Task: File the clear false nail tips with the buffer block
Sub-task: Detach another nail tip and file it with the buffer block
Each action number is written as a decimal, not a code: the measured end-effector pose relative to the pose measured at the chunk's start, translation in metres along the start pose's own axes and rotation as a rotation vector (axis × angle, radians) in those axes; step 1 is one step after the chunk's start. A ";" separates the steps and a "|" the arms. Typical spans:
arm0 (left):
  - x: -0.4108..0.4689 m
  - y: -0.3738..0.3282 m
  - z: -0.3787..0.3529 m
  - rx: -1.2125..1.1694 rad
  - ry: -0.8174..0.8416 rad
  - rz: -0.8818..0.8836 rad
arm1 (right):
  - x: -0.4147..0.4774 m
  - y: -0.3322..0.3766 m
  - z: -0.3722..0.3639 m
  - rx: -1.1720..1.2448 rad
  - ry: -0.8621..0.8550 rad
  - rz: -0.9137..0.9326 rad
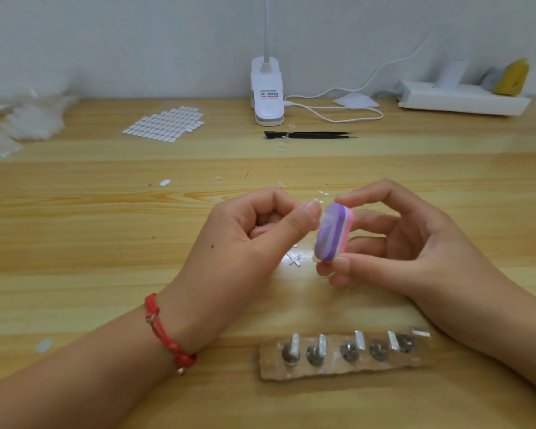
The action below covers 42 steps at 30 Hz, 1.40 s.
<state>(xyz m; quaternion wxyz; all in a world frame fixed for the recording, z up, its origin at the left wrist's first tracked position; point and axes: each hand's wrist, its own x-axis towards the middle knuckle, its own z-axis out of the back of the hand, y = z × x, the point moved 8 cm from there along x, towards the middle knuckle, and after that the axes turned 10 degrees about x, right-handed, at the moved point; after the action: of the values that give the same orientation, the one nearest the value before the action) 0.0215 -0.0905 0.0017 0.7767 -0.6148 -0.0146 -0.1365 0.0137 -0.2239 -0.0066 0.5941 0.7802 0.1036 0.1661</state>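
One clear nail tip (325, 218) is in work, pinched by the left hand (248, 239) against the buffer block (331, 235) gripped in the right hand (415, 243), both above the worktop (75, 243); the clear heap (22, 125) at far left suggests many remain.

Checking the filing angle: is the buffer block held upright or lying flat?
Upright: the buffer block stands on end, slightly tilted, pinched top and bottom by the right hand.

The left hand (254, 233), fingers curled, is pinching a clear false nail tip (325, 220) while the right hand (415, 243) is gripping a purple-and-pink buffer block (333, 235) between thumb and fingertips.
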 end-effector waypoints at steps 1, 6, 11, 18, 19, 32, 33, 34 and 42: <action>0.000 0.000 0.000 -0.005 0.001 0.001 | 0.000 0.000 0.001 -0.001 -0.002 -0.004; -0.001 0.000 -0.006 0.027 0.060 -0.018 | 0.000 -0.002 0.005 0.039 -0.032 0.001; -0.002 -0.002 -0.004 0.038 0.037 -0.036 | 0.000 -0.003 0.004 0.044 -0.028 -0.012; -0.001 0.000 -0.005 0.022 0.050 -0.043 | 0.000 -0.002 0.011 0.116 -0.103 0.003; -0.001 -0.001 -0.003 0.023 0.041 -0.048 | 0.000 -0.002 0.008 0.091 -0.069 -0.004; -0.001 0.001 -0.005 0.021 0.051 -0.027 | 0.001 0.001 0.010 0.112 -0.107 0.008; -0.001 0.000 -0.005 0.018 0.050 -0.024 | 0.001 0.001 0.015 0.161 -0.144 0.012; -0.001 0.000 -0.005 0.018 0.047 -0.023 | 0.001 0.001 0.014 0.167 -0.150 0.011; -0.001 -0.001 -0.002 0.014 0.012 -0.005 | 0.001 0.000 0.012 0.131 -0.124 0.009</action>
<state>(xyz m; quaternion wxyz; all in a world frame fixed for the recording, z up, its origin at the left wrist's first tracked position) 0.0197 -0.0927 0.0017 0.7807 -0.6085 -0.0125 -0.1421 0.0189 -0.2340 -0.0089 0.5464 0.8266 0.0738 0.1129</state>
